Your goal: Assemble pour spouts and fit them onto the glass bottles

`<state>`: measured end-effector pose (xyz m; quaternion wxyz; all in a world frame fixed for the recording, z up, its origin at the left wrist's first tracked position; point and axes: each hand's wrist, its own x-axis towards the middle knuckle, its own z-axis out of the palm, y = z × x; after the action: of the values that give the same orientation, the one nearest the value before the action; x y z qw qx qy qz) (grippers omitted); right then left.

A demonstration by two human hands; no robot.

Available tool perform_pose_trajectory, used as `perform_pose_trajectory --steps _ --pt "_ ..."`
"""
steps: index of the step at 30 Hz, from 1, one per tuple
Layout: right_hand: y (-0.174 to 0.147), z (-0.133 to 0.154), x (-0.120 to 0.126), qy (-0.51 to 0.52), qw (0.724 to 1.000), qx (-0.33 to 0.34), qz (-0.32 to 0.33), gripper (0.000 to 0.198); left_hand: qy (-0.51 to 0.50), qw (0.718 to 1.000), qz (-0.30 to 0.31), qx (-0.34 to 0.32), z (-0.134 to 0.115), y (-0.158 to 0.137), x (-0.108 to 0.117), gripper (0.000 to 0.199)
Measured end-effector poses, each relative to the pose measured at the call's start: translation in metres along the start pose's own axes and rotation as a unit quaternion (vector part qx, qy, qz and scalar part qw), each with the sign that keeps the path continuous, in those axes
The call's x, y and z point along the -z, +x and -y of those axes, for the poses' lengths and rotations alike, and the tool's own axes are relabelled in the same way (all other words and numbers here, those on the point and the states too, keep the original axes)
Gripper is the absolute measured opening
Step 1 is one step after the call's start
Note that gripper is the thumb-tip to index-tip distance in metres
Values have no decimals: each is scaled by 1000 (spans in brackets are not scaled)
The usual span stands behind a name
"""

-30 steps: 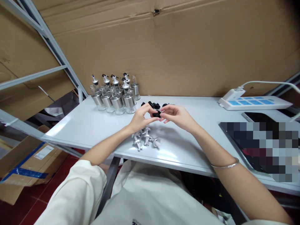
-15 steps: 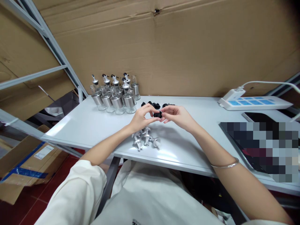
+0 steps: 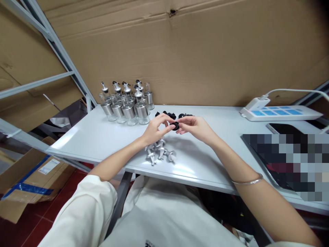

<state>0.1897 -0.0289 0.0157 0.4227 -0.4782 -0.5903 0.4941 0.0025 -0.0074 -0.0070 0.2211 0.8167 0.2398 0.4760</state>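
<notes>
Cardboard wall (image 3: 218, 51) behind pale table (image 3: 87, 137) (glossy); red tiled floor (image 3: 31, 228), grey metal frame (image 3: 36, 84)

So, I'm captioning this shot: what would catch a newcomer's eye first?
Glass bottles with metal bands cluster at the back left of the table, some topped with pour spouts. At center, the left hand and right hand hold a small black part. Silver spout pieces lie nearer the camera.
</notes>
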Motion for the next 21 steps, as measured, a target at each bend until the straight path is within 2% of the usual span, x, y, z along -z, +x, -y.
perform_pose_trajectory --steps 2,5,8,11,16,21 --pt "0 1 -1 -5 1000 -7 -8 9 -12 999 -10 38 1 1 0 22" --pt "0 2 -1 -8 1000 -11 -27 12 -59 988 -28 141 6 3 -1 29" --pt "1 1 0 -10 999 -1 -31 13 -152 964 4 220 11 4 -3 39" --pt "2 -2 1 -11 999 22 -29 12 -211 949 37 232 12 4 -4 43" --pt "3 -5 2 -14 999 43 -30 12 -218 951 43 215 9 4 -5 39" --pt "2 -4 2 -21 998 46 -30 13 -226 946 56 225 8 3 -5 38"
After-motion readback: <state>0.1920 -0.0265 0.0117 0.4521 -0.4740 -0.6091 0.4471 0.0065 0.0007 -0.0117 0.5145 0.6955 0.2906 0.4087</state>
